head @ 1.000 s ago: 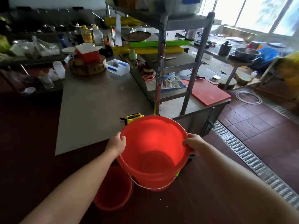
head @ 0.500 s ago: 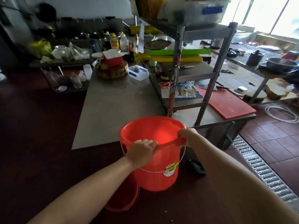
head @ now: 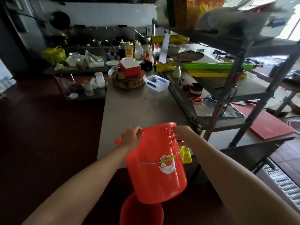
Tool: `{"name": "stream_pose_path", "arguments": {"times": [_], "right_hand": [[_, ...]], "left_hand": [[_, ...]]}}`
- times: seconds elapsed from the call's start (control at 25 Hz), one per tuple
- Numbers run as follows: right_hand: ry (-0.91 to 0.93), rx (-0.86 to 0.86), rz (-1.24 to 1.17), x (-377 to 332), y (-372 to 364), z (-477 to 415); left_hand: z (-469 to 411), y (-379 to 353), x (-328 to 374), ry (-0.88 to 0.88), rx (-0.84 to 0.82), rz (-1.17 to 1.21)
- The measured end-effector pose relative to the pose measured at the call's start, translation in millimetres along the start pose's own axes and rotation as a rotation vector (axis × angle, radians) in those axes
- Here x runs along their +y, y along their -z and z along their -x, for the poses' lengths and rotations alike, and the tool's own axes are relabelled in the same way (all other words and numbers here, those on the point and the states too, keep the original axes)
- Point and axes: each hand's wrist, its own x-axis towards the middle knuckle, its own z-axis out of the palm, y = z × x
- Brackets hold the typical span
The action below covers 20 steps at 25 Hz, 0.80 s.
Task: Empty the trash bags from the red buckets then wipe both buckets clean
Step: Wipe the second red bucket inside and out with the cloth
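Bucket (head: 155, 166), red, held above the desk (head: 139, 109) edge, tipped with its mouth facing away and base toward the camera; left hand (head: 130, 138) and right hand (head: 182, 134) each clasp its rim

A dim kitchen is seen. A steel worktable (head: 138, 109) runs toward 12 o'clock, flanked at 2 o'clock by a metal shelving rack (head: 243, 88). Dark red floor (head: 40, 135) spreads at 9 o'clock; daylight enters through a window (head: 294, 30) at 2 o'clock. A floor drain grate (head: 282, 184) lies at 4 o'clock.

Glossy smooth plastic red bucket (head: 155, 168); dull brushed metal table (head: 139, 109); seemingly wooden chopping block (head: 128, 81).
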Motion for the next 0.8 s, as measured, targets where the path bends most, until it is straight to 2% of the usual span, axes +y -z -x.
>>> {"name": "stream_pose_path", "arguments": {"times": [0.12,0.28,0.32,0.4,0.44,0.56,0.6,0.72,0.8], "right_hand": [[0.085,-0.017,0.148,-9.4,-49.7,-23.5],[0.240,0.006,0.548,-10.8,-103.6,-51.4],[0.267,0.000,0.583,-9.2,-112.9,-57.4],[0.328,-0.071,0.646,-4.7,-127.6,-70.1],[0.365,-0.091,0.750,-1.7,-132.6,-76.9],[0.384,-0.165,1.076,5.9,-142.5,-86.7],[0.380,-0.187,1.132,6.9,-143.0,-89.0],[0.380,-0.220,1.172,10.6,-140.1,-91.6],[0.387,-0.242,1.145,10.2,-137.4,-94.2]], "left_hand": [[-35.1,19.5,-44.2,0.049,-0.036,0.024],[-83.0,31.4,-86.2,0.080,-0.080,0.050],[-92.3,30.8,-94.1,0.097,-0.098,0.061],[-107.5,26.5,-104.4,0.125,-0.122,0.062],[-112.1,23.8,-107.2,0.123,-0.116,0.049],[-104.1,18.5,-114.8,-0.019,-0.088,-0.049],[-95.1,18.9,-119.6,-0.098,-0.136,-0.121],[-68.7,24.3,-142.2,-0.335,-0.355,-0.365],[-62.9,29.3,-150.9,-0.422,-0.374,-0.500]]}}
